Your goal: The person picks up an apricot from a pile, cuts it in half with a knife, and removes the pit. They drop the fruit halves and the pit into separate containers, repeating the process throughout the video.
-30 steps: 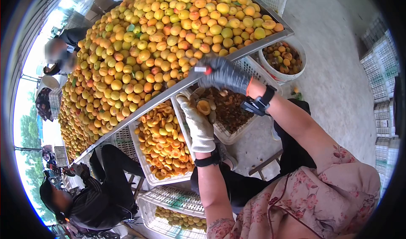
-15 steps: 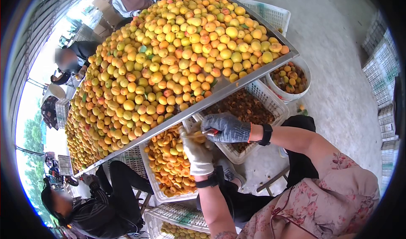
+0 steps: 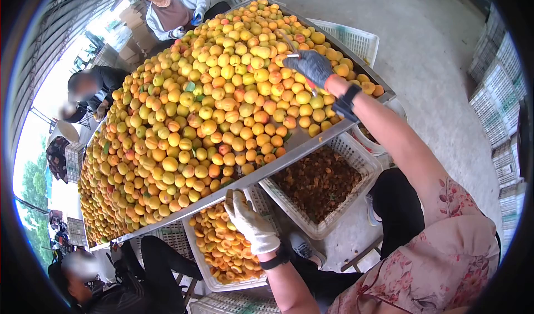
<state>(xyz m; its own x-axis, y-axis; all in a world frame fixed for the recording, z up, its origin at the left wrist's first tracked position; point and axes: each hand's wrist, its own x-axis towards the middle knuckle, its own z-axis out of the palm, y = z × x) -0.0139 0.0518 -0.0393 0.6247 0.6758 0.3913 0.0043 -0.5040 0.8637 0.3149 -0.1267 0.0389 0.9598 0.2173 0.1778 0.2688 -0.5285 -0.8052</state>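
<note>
My right hand [image 3: 311, 68], in a grey knitted glove, reaches over the heap of whole apricots [image 3: 222, 91] on the metal-rimmed table. Its fingers are closed round a slim metal tool [image 3: 291, 55] that looks like a small knife; the palm hides most of it. My left hand [image 3: 247, 220], in a white glove with stained fingertips, hovers at the table's near edge above a white crate [image 3: 196, 253] of halved apricots [image 3: 225, 247]. Its fingers are stretched out and apart, with nothing visible in them.
Below the table edge, a second white crate [image 3: 320, 230] contains brown pits [image 3: 317, 183]. A bucket [image 3: 397, 109] stands behind my right forearm. Co-workers [image 3: 172, 13] sit around the far and left sides. Stacked crates [image 3: 495, 102] line the right.
My hands were together above the crates. My right hand has moved up and away onto the apricot heap with the tool; my left has lowered slightly and its fingers have spread.
</note>
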